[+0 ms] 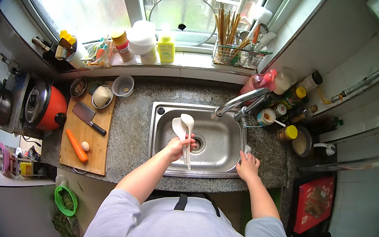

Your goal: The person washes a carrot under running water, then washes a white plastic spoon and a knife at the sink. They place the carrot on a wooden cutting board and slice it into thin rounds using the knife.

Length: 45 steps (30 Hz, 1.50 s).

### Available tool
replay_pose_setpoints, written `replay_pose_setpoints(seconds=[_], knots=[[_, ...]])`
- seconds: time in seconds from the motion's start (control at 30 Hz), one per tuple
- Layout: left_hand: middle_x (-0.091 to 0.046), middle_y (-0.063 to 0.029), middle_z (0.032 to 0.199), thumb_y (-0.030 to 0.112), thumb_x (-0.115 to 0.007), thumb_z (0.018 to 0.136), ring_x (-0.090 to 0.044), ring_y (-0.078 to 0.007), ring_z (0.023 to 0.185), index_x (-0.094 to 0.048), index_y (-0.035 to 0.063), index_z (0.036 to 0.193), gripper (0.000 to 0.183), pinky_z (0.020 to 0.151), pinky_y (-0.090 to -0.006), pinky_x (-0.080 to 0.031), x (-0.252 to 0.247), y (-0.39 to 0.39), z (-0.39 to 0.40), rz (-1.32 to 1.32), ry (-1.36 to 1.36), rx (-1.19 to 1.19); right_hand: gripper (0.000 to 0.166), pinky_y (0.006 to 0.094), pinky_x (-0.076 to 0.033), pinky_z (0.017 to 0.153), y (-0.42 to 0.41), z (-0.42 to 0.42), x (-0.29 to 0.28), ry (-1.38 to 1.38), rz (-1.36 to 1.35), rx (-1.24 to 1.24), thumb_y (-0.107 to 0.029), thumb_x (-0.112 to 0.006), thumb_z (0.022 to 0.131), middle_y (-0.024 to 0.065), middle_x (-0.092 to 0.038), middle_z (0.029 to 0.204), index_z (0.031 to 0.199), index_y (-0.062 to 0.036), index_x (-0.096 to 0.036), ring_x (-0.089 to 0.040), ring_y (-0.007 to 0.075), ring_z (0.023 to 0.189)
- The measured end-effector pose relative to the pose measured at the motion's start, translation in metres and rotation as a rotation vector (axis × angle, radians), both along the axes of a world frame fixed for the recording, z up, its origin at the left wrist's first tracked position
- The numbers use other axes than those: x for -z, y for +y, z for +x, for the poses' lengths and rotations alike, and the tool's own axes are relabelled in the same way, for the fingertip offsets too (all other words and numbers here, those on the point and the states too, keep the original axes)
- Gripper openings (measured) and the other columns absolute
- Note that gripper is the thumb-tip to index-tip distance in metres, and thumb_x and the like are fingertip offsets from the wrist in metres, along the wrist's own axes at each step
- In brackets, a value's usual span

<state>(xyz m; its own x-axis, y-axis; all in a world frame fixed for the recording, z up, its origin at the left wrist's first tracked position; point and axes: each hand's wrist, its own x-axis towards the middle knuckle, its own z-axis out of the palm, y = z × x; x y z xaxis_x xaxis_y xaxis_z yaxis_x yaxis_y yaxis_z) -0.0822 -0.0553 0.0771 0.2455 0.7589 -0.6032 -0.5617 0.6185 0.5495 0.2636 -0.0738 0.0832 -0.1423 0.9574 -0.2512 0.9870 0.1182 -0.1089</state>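
Note:
Over the stainless steel sink, my left hand grips two white utensils by their handles. One is a round-bowled spoon and the other a flat rice paddle. Their heads point away from me and the handle ends reach past my fingers, near the drain. My right hand rests at the sink's right rim. Its fingertips are at a small whitish item, mostly covered, and whether they grip it is unclear. The chrome faucet arches over the basin's far right corner.
On the left, a wooden cutting board bears a cleaver, a carrot, an egg and a bowl of dough. A red rice cooker stands beyond it. Several jars, including a yellow-lidded one, crowd the right side.

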Motion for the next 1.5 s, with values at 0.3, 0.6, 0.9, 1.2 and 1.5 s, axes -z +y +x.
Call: replay_pose_setpoints(seconds=[0.3,0.6,0.9,1.2,1.5], knots=[[-0.061,-0.0033,0.089,0.01,-0.062,0.091,-0.058,-0.0128,0.077,-0.056,0.0047,0.118,0.028,0.073,-0.0301,-0.049,0.005,-0.008,0.015,0.215,0.054,0.088,0.063,0.0334,-0.051,0.078,0.032,-0.105,-0.042,0.877,-0.002,0.072,-0.024,-0.073,0.08,0.0144,-0.05,0.12,0.136,-0.0121,-0.046,-0.061,0.0206,0.087],[-0.063,-0.0006,0.102,0.026,-0.049,0.1,-0.056,-0.0096,0.093,-0.056,0.0145,0.129,0.031,0.082,-0.0275,-0.045,-0.018,-0.024,-0.022,0.468,0.452,0.135,0.047,0.0358,-0.053,0.08,0.067,-0.179,-0.096,1.099,-0.115,-0.048,0.002,-0.051,0.081,0.0144,-0.059,0.12,0.127,-0.0075,-0.052,-0.064,0.0246,0.097],[-0.059,-0.0053,0.084,0.018,-0.054,0.096,-0.056,-0.0165,0.079,-0.067,0.0074,0.111,0.023,0.076,-0.0323,-0.046,0.013,-0.024,-0.054,0.525,0.914,-0.121,0.038,0.0267,-0.051,0.059,0.029,-0.127,-0.165,1.167,-0.008,-0.162,0.013,-0.05,0.08,0.011,-0.062,0.104,0.114,-0.0021,-0.061,-0.06,0.0129,0.067],[-0.061,-0.0016,0.072,0.01,-0.059,0.09,-0.055,-0.0097,0.061,-0.067,0.0128,0.117,0.028,0.057,-0.0271,-0.045,0.009,-0.021,-0.063,0.333,0.894,-0.177,0.02,0.0277,-0.052,0.056,0.177,-0.118,-0.359,1.233,0.815,-0.2,0.0,-0.052,0.089,0.0125,-0.06,0.098,0.108,-0.0035,-0.058,-0.06,0.0147,0.066],[-0.067,-0.0039,0.097,0.008,-0.06,0.09,-0.061,-0.0107,0.074,-0.065,0.008,0.117,0.027,0.062,-0.0259,-0.052,-0.008,-0.018,-0.026,0.395,0.736,-0.169,0.032,0.0422,-0.048,0.09,0.389,-0.085,-0.283,0.832,0.771,0.217,-0.013,-0.065,0.079,0.0211,-0.057,0.111,0.108,-0.0028,-0.058,-0.057,0.0377,0.102]])
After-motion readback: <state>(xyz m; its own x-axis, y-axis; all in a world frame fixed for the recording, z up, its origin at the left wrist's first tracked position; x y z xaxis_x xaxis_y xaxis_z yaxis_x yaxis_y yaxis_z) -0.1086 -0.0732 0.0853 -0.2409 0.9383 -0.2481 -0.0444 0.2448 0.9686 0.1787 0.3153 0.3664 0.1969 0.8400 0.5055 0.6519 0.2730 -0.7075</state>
